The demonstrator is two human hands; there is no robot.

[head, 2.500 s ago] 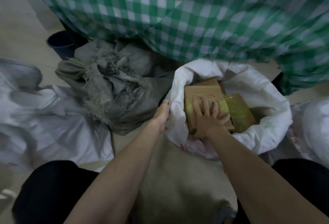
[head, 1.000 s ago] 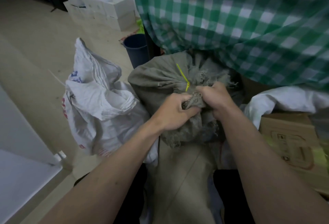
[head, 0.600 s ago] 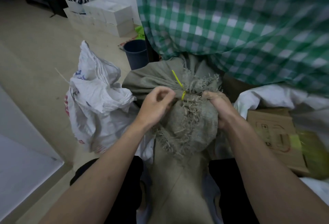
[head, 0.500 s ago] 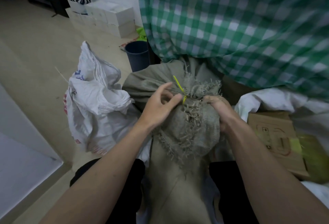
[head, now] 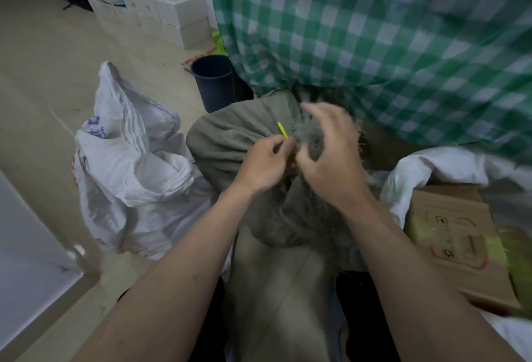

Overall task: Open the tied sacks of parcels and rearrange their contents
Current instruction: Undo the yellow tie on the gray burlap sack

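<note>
Sacks (head: 236, 145) crowd pale floor (head: 51, 79) beside white boxes (head: 161, 16).

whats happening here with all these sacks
A person is working at the tied neck of a grey-brown burlap sack on the floor in front of them. The left hand pinches at the yellow tie that binds the neck, while the right hand, blurred, hovers curled over the frayed top. The sack is not yet open. A crumpled white woven sack lies to the left, and a cardboard box sits in another white sack to the right.
</note>
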